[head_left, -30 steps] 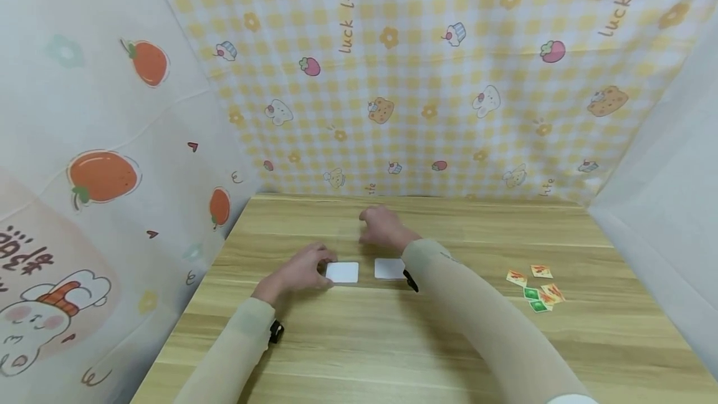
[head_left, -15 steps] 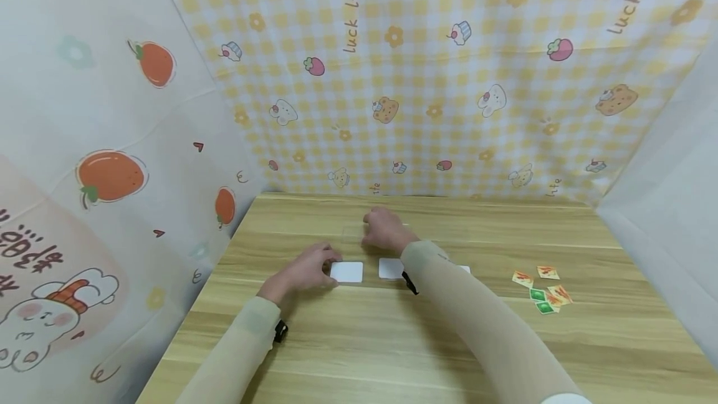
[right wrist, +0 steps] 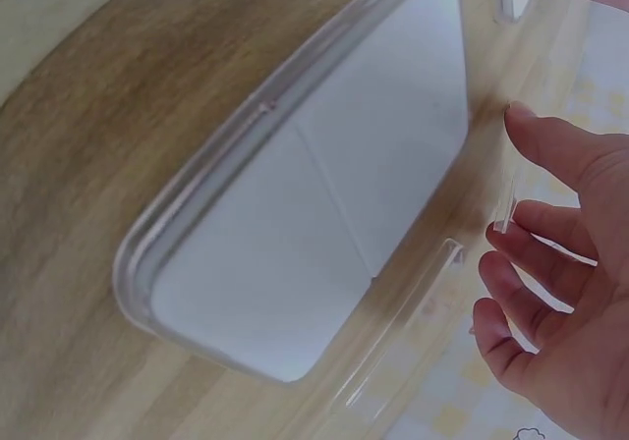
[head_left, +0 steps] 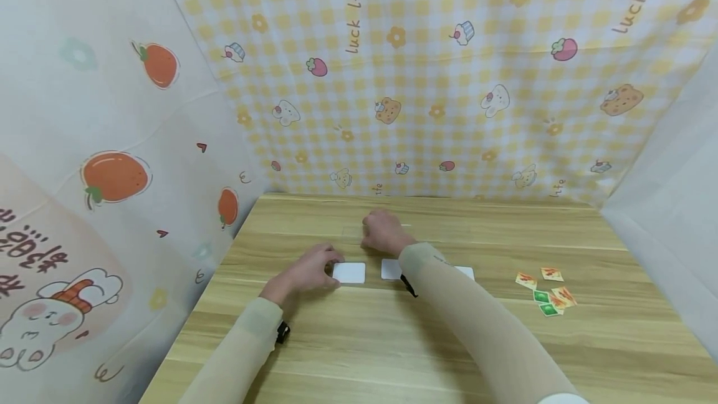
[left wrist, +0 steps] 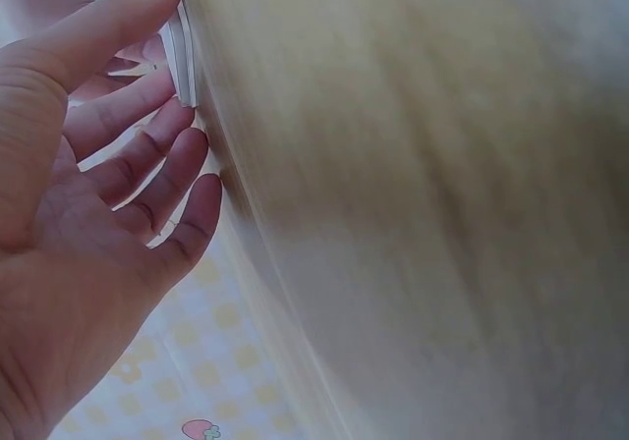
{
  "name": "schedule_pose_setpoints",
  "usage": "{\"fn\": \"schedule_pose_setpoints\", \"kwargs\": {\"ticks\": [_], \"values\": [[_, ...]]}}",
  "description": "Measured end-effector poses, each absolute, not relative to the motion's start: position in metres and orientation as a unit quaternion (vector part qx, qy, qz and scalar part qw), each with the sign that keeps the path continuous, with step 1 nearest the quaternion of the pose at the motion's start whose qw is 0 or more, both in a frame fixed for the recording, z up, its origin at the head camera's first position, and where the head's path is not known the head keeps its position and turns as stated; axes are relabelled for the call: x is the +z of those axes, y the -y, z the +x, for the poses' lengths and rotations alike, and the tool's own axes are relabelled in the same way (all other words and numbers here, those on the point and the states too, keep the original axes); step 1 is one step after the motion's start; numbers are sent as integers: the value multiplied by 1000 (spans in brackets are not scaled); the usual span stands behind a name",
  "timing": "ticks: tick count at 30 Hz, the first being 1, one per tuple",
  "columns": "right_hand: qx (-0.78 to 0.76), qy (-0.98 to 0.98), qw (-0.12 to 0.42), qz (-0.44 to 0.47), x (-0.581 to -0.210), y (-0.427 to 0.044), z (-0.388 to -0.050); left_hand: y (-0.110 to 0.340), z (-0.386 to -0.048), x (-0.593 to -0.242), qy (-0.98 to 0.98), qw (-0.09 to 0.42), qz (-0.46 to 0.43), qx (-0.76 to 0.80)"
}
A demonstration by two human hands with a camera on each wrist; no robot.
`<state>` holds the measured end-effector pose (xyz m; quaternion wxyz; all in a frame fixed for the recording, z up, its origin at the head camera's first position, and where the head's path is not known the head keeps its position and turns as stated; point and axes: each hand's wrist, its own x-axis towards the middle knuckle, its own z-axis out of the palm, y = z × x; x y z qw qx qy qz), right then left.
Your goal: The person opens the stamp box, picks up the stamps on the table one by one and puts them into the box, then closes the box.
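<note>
Pinching here, your left grip (head_left: 308, 270) is clamped on the white stack (head_left: 349, 273) at lower centre; your right grip (head_left: 387, 231), thumb and fingers apart, is at a clear plastic piece (right wrist: 506, 212). A wide white-topped case (right wrist: 246, 293) shows either side of your right sleeve (head_left: 465, 304); small coloured cards (head_left: 552, 274) lie lower right on the tabletop (head_left: 622, 341).

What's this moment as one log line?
left hand: holds white piece | right hand: at clear plastic, grip unclear | picture cards: far right
</note>
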<state>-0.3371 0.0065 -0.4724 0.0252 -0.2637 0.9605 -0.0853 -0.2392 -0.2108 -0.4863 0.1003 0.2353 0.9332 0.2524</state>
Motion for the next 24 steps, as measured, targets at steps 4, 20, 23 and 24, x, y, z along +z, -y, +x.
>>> {"fn": "schedule_pose_setpoints", "kwargs": {"ticks": [4,20,23,24], "values": [[-87,-963,33,-254,-475,-7,-338,211,-239,-487,-932,100,236,255],[-95,-963,31,-251,-477,-8,-336,215,-242,-488,-931,92,243,258],[-95,-963,30,-251,-475,-8,-335,214,-243,-488,-931,91,244,256],[-96,-963,30,-252,-474,-9,-335,214,-243,-488,-930,93,244,258]]}}
